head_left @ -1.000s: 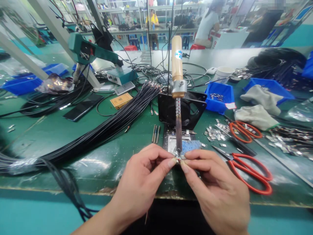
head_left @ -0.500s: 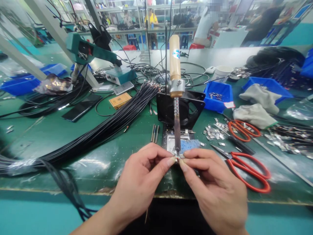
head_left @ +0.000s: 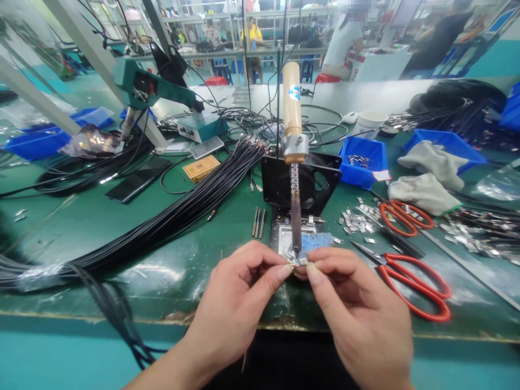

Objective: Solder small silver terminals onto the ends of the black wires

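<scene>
Both forearms came up from the near edge of the green counter (head_left: 170, 281) and met at its middle, the wrists bent slightly inward so the fingertips faced each other. The left hand (head_left: 239, 300) was curled, thumb and forefinger pinched narrow on one end of a small metal piece (head_left: 299, 262). The right hand (head_left: 361, 314) mirrored it, its thumb and forefinger closed on the other end, the remaining fingers folded loosely beneath. The metal piece sat between the two hands, right at the tip of a soldering iron (head_left: 295, 179) that stood upright in a clamp, its wooden handle on top. Whether tip and piece actually touched was too small to tell.

Just behind the hands lay a metal tray (head_left: 284, 238) with a blue sponge (head_left: 319, 241), and behind that a black fan (head_left: 303, 181). A thick bundle of black cables (head_left: 174, 219) ran diagonally across the counter on the left. To the right lay red-handled scissors (head_left: 414, 281), a second pair of scissors (head_left: 406, 215) further back, scattered metal clips (head_left: 357, 219) and a blue bin (head_left: 363, 160).
</scene>
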Tool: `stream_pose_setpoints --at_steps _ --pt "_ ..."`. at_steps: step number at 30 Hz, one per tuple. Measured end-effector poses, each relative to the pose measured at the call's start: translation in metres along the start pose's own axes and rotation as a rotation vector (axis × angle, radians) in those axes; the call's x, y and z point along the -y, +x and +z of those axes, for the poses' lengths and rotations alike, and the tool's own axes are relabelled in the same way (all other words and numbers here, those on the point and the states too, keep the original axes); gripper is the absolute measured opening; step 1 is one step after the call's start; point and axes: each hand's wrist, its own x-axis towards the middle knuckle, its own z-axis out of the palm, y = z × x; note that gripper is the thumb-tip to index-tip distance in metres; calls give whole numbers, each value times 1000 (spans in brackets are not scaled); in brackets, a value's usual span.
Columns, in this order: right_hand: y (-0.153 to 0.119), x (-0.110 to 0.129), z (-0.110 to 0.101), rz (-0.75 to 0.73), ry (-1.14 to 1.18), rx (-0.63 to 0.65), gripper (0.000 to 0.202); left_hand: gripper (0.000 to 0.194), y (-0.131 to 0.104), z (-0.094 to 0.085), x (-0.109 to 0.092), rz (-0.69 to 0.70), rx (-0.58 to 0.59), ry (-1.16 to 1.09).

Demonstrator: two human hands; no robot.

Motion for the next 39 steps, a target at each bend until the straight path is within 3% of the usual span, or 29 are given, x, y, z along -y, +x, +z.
stream_pose_setpoints --at_steps 4,8,15,39 --pt "4 8 2 172 91 38 3 15 0 0 -2 -1 8 -5" --pt "5 8 6 217 134 49 10 16 1 1 -3 -8 7 -18" --pt "0 -1 14 135 181 -40 8 16 3 2 0 -10 -8 -36" --pt "0 -2 14 95 212 -29 11 13 3 2 -2 -25 -4 -63"
